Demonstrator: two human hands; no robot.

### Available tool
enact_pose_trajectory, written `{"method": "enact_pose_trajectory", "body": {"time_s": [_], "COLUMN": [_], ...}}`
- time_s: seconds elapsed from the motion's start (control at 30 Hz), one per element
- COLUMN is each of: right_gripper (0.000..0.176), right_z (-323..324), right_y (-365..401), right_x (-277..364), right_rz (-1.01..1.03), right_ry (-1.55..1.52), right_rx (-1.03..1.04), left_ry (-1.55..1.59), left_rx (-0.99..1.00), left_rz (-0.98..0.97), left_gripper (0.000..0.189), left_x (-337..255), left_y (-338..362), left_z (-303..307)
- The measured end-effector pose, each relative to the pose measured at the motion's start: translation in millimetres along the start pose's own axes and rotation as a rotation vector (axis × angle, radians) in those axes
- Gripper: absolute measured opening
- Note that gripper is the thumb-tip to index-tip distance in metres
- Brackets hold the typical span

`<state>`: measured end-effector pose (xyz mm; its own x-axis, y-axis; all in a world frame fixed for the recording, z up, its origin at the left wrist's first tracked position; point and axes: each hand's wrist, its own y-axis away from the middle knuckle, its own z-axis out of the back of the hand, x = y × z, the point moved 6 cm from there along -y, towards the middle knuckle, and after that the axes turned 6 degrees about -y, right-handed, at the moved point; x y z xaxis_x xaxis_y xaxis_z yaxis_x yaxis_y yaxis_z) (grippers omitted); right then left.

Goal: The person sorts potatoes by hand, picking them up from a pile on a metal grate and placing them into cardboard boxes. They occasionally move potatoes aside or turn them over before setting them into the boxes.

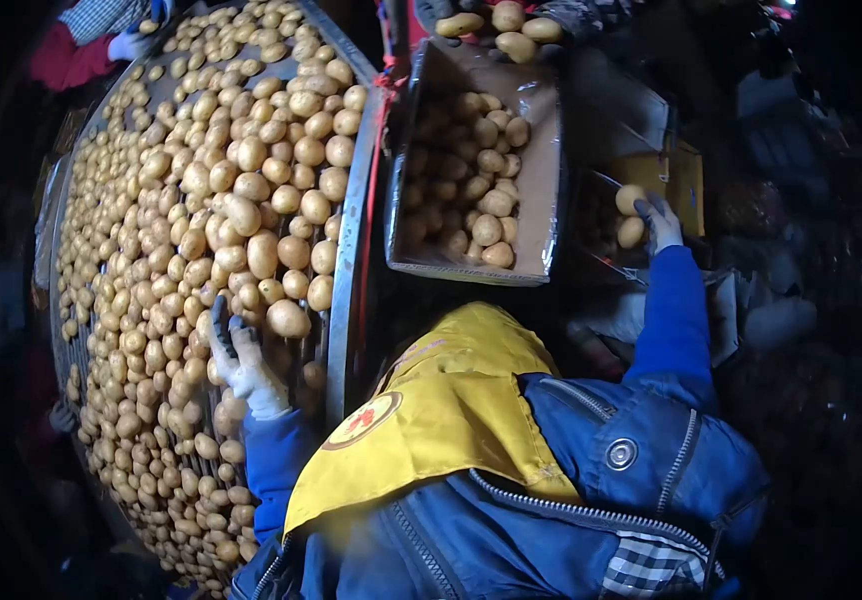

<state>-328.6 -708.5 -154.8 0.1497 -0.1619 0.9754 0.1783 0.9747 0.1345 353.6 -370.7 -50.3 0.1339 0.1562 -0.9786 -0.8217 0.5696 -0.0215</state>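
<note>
Many potatoes [251,187] cover the slatted sorting table [343,300] on the left. My left hand [249,372], in a white glove with dark fingertips, rests among them with its fingers apart, touching potatoes and holding none. Far to the right, my gloved right hand [663,225] is over a dim open container [673,185] with a yellowish side. Its fingers bend against a potato [631,200], and a second potato [630,234] lies against its palm side. The thumb is hidden. Between my hands stands a cardboard box [472,272] partly filled with potatoes.
At the top, another person's dark-gloved hands are by several potatoes [516,46] beyond the box. Another gloved hand [128,46] shows at the table's far left. A metal rail edges the table, with a red cord [379,130] alongside. The right side is very dark.
</note>
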Motion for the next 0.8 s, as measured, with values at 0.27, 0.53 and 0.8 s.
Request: {"method": "enact_pose_trajectory", "body": {"time_s": [0.27, 0.53, 0.8], "right_gripper": [0.023, 0.063, 0.080], "right_z": [-265, -530, -593], "right_y": [104, 307, 270], "right_x": [147, 180, 185], "right_rz": [0.232, 1.419, 1.287], "right_ry": [0.048, 0.754, 1.006], "right_rx": [0.510, 1.352, 1.575], "left_ry": [-1.018, -0.952, -1.067], "left_rx": [0.123, 0.284, 0.234], "left_rz": [-0.299, -0.258, -0.408], "left_gripper": [0.057, 0.078, 0.068], "left_x": [-14, 12, -5], "left_y": [19, 47, 1], "left_z": [3, -23, -56]}}
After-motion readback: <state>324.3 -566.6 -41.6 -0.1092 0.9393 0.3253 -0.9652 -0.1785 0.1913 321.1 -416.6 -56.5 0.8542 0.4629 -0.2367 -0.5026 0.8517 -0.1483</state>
